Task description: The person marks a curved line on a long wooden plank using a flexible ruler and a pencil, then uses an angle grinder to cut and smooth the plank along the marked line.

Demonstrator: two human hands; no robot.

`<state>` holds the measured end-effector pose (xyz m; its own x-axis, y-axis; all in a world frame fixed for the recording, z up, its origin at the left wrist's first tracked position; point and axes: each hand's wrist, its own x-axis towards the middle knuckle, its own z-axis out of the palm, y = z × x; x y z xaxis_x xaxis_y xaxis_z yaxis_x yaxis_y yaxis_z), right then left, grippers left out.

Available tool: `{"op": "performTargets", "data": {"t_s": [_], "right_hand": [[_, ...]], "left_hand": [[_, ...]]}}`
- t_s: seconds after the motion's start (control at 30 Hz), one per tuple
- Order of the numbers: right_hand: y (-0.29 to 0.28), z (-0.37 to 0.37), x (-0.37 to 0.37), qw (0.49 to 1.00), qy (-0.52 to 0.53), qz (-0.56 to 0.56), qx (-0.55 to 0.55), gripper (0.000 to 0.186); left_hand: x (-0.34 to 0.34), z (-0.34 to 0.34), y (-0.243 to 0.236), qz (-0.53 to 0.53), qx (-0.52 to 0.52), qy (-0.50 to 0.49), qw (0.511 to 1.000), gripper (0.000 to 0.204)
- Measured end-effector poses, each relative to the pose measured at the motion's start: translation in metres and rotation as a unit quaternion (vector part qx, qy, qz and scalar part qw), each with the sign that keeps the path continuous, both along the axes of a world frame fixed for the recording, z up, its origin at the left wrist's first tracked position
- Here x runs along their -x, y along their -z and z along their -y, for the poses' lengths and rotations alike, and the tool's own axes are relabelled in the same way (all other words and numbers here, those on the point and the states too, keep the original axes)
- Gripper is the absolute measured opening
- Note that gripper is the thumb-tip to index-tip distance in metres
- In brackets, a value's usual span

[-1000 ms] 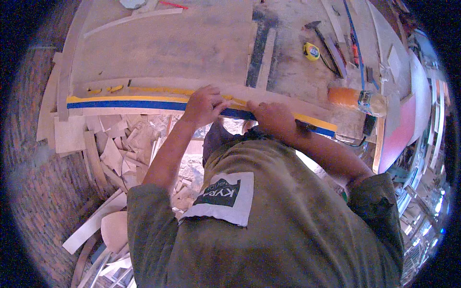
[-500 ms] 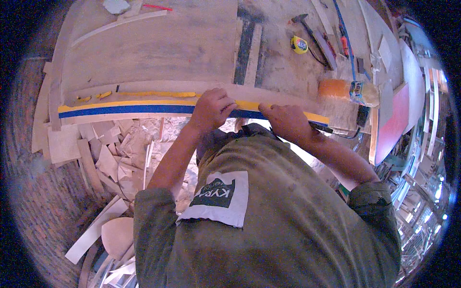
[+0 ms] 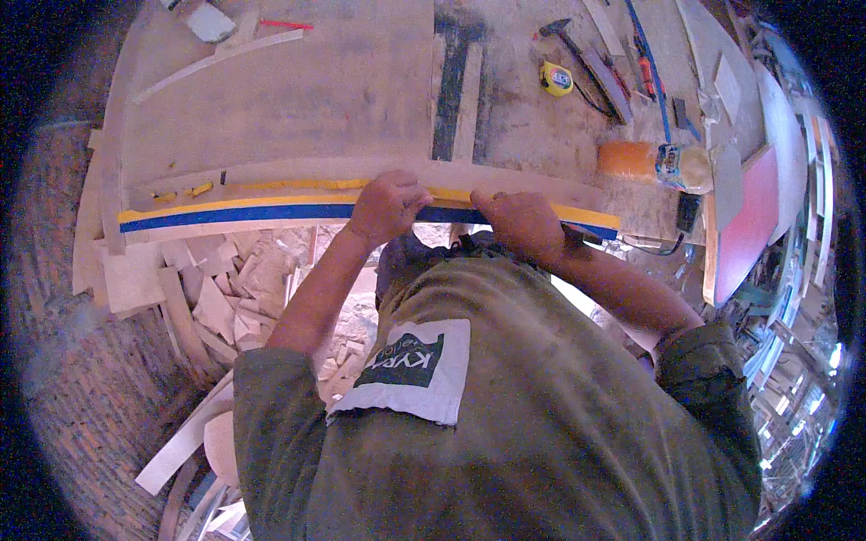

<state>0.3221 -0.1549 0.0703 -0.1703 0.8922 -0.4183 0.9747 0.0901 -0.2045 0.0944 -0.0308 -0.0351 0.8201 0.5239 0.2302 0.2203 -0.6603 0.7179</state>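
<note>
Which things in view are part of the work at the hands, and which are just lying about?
At the hands:
- yellow-and-blue strip, with left hand and right hand at it
- yellow scraps beside it, probably

Apparently lying about:
- tape measure
- hammer
- bottle
- wood offcuts

muted, mauve-tinted light falls on the table (image 3: 298, 108) in my fisheye feed, its round frame ringed by black, grain-speckled corners. i see the shirt (image 3: 559, 388) in shade, the wood scraps (image 3: 215, 311) paler, glare spots at far right. the lens bows the blue-and-yellow strip (image 3: 244, 216); fine detail is soft.
</note>
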Motion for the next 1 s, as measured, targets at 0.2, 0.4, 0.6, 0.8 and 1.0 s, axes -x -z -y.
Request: {"op": "performTargets", "data": {"t_s": [0.2, 0.4, 0.6, 0.8, 1.0], "right_hand": [[0.026, 0.004, -0.007, 0.999, -0.001, 0.017, -0.042, 0.024], [-0.023, 0.0, -0.026, 1.0, 0.008, -0.01, -0.008, 0.029], [-0.033, 0.018, -0.041, 0.997, 0.014, 0.036, 0.071, 0.03], [-0.019, 0.021, -0.044, 0.997, 0.007, 0.016, 0.079, 0.022], [0.0, 0.021, -0.041, 0.997, 0.001, 0.04, 0.065, 0.02]], "left_hand": [[-0.004, -0.003, -0.005, -0.03, -0.019, 0.012, 0.999, 0.019], [-0.024, 0.008, -0.032, 0.015, -0.059, -0.032, 0.998, 0.018], [-0.046, 0.025, -0.029, 0.039, -0.021, -0.035, 0.998, 0.018], [-0.045, 0.038, -0.02, -0.016, -0.012, -0.046, 0.999, 0.019], [-0.042, 0.034, -0.015, -0.078, -0.002, -0.019, 0.997, 0.019]]}}
